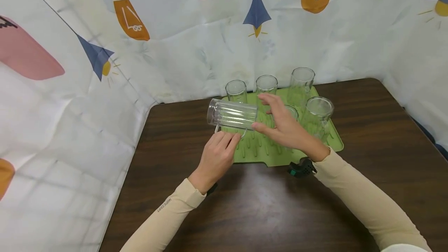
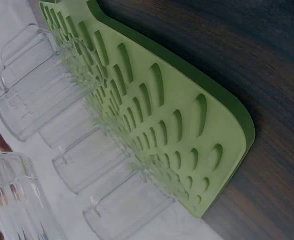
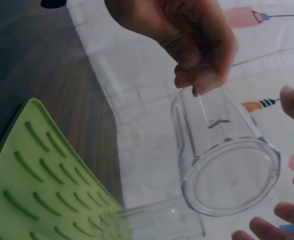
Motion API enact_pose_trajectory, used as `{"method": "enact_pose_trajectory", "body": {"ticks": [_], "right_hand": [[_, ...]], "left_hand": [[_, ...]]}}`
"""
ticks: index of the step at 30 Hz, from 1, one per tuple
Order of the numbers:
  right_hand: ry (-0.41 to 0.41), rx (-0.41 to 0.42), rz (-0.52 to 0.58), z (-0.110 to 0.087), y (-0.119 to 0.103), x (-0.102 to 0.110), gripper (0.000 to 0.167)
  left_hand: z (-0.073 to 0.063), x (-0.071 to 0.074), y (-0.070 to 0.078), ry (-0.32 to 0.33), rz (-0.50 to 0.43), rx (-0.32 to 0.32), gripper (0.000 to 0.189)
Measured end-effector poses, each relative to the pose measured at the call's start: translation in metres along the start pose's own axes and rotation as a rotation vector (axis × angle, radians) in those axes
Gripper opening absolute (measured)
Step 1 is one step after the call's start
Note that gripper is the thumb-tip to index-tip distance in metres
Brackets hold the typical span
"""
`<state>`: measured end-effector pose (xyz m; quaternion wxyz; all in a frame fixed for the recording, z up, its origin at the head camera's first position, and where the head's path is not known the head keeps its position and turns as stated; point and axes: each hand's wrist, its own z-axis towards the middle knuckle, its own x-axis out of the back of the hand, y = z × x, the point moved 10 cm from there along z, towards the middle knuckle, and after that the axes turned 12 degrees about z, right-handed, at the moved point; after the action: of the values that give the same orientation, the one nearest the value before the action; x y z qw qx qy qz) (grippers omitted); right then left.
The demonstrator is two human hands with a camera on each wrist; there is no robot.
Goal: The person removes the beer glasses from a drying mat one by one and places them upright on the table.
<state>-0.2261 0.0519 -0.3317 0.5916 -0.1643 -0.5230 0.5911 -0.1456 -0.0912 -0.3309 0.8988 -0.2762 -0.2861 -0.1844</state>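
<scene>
A clear glass mug [image 1: 233,114] lies sideways in the air above the green drying mat [image 1: 257,154]. My left hand [image 1: 217,154] grips it by the handle, fingers curled round. The mug's mouth points left in the head view, its thick base toward my right hand [image 1: 287,127]. That hand is spread beside the base, thumb and fingers apart. From the right wrist view, the round base of the mug [image 3: 231,176] faces the camera, and the right fingers [image 3: 269,231] are extended near it. The left wrist view catches only part of the held mug [image 2: 21,200].
Several clear glass mugs stand on the mat, among them one at the back left [image 1: 236,88], one at the back right [image 1: 301,84] and one at the right edge [image 1: 317,116]. Another is partly hidden behind my right hand. A patterned white curtain [image 1: 210,46] hangs behind the dark wooden table [image 1: 168,143].
</scene>
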Motion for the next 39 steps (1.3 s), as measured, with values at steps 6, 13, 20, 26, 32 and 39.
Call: {"method": "enact_pose_trajectory", "body": {"ticks": [6,13,20,26,32,39], "right_hand": [[0.003,-0.066,0.005,0.003,0.005,-0.004,0.084],[-0.027,-0.087,0.059,0.005,0.010,-0.012,0.083],[-0.020,-0.063,0.070,0.008,0.007,-0.013,0.083],[-0.015,-0.031,0.093,0.010,0.002,-0.013,0.082],[0.006,-0.022,0.122,0.010,0.000,-0.012,0.079],[0.035,-0.008,0.120,0.012,-0.002,-0.010,0.072]], "left_hand": [[0.001,0.001,0.000,0.005,-0.007,0.007,0.021],[-0.002,0.006,-0.004,0.023,-0.019,0.020,0.025],[-0.001,0.009,-0.006,0.028,-0.020,0.021,0.027],[-0.001,0.012,-0.007,0.042,-0.034,0.025,0.027],[0.001,0.014,-0.008,0.058,-0.044,0.031,0.027],[0.003,0.017,-0.007,0.074,-0.039,0.031,0.028]]}}
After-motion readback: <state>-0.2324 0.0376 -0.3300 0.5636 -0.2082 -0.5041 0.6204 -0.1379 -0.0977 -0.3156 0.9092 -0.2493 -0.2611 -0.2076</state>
